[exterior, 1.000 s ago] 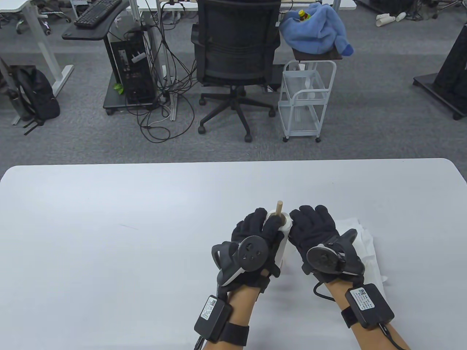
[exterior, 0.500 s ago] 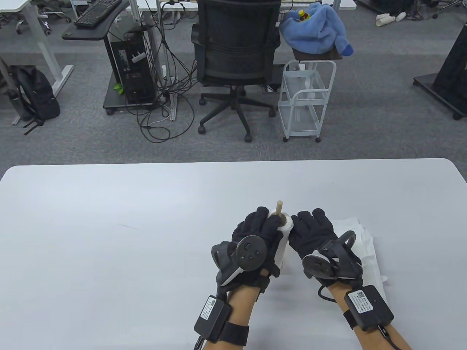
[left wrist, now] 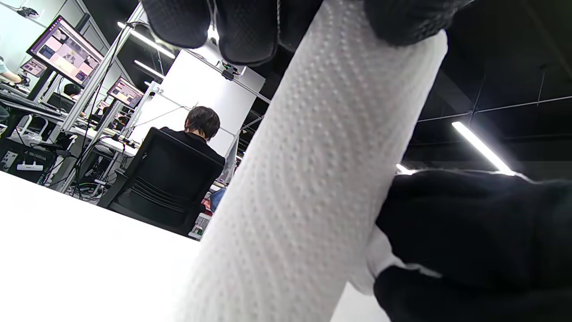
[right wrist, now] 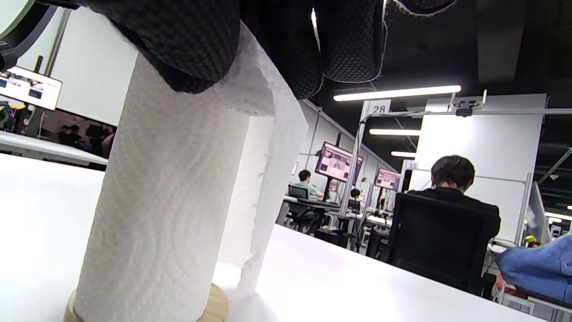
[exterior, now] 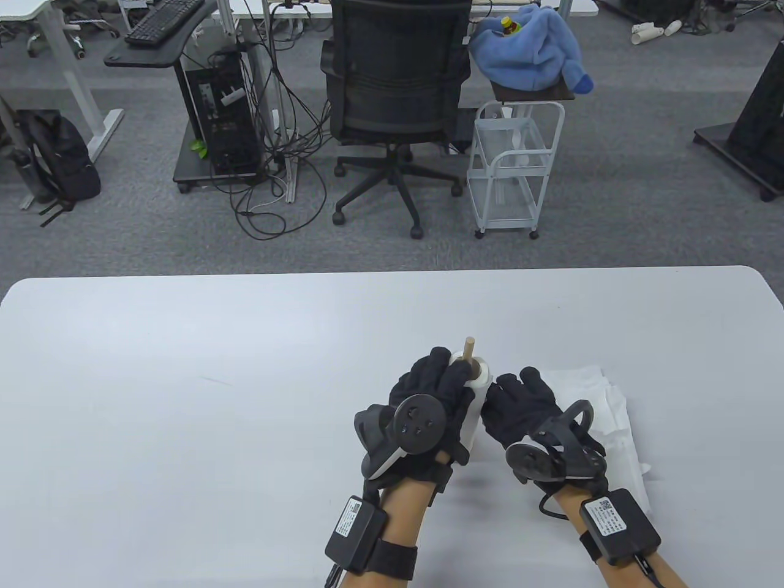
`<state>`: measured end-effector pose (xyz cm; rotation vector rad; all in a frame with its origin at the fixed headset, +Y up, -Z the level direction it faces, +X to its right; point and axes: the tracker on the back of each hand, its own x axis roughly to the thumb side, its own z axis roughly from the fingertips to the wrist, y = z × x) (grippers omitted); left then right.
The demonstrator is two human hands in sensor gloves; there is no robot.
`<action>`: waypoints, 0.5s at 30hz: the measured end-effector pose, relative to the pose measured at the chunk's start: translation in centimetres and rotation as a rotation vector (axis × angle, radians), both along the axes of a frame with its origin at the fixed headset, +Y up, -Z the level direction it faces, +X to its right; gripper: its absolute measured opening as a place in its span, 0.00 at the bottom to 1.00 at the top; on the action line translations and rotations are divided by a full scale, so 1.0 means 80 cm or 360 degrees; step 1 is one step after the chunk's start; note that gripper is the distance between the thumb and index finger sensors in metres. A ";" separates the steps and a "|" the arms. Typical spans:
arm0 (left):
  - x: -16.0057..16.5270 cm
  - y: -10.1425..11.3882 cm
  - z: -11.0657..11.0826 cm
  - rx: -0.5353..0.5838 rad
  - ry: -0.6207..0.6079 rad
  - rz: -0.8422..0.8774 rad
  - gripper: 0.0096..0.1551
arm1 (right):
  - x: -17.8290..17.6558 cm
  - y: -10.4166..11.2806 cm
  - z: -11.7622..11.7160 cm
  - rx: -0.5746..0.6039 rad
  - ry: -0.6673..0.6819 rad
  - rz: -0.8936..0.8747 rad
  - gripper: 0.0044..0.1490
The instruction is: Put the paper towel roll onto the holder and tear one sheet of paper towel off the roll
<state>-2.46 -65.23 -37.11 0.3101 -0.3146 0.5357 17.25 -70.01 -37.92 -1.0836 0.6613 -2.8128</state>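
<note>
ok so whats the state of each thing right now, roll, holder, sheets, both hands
paper towel roll: upright, seated on the holder
holder: wooden post pokes out above the roll; base flat on the table
loose end of the roll: pulled away from the roll, still attached
left hand: grips the roll's top
right hand: pinches the loose end
loose paper sheets: lying crumpled on the table
</note>
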 end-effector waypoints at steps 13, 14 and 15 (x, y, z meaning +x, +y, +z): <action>-0.001 -0.002 -0.002 -0.0020 -0.0017 0.0043 0.26 | 0.010 -0.026 -0.015 -0.0385 -0.0039 -0.0111 0.24; 0.000 -0.003 -0.001 -0.0022 -0.0022 0.0050 0.26 | 0.011 -0.027 -0.016 -0.0404 -0.0041 -0.0130 0.24; 0.000 -0.003 -0.001 -0.0023 -0.0022 0.0051 0.26 | 0.012 -0.027 -0.017 -0.0413 -0.0050 -0.0135 0.24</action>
